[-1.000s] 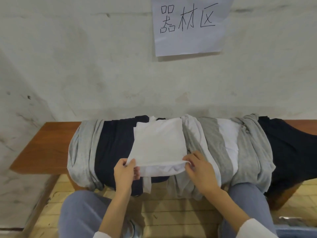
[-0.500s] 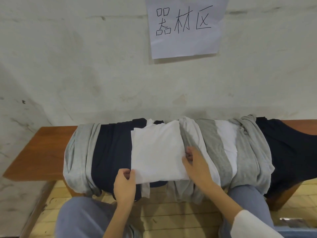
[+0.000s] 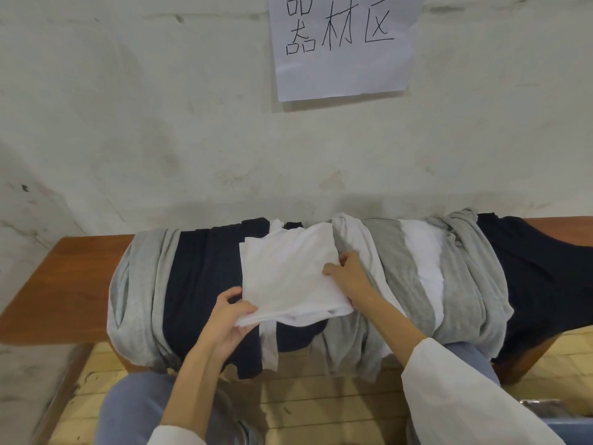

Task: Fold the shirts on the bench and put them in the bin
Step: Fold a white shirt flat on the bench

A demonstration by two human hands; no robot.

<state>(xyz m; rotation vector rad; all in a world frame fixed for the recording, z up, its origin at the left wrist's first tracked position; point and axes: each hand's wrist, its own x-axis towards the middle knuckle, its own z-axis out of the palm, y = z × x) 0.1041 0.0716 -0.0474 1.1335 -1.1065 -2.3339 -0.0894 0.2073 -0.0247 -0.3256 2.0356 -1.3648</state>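
Head view: your folded white shirt (image 3: 288, 271) is sitting on top of the heap of clothes on the bench (image 3: 73, 284), about mid-bench and right in front of you. It's down to a near-square pad, so there's not much of a long axis. It's twisted a little, with the far right corner closest to the wall. The stacked, layered edge faces you and the smooth face is up.

Your left hand (image 3: 224, 319) has the near left corner pinched, thumb on top and fingers curled underneath, and that corner is lifted a bit off the pile. Your right hand (image 3: 349, 277) is at the shirt's right edge. The thumb lies flat on the white cloth and the fingers are bent at the edge. They look tucked under it, but that part is hidden, so don't quote me.

Under the white shirt there's a navy shirt (image 3: 202, 284), with a grey shirt (image 3: 141, 300) draped over the bench to its left. To the right are more grey and white shirts (image 3: 394, 268), then another dark shirt (image 3: 539, 277) at the far right end. They all hang over the front edge of the bench. A paper sign (image 3: 343, 46) with handwriting is stuck on the wall above.
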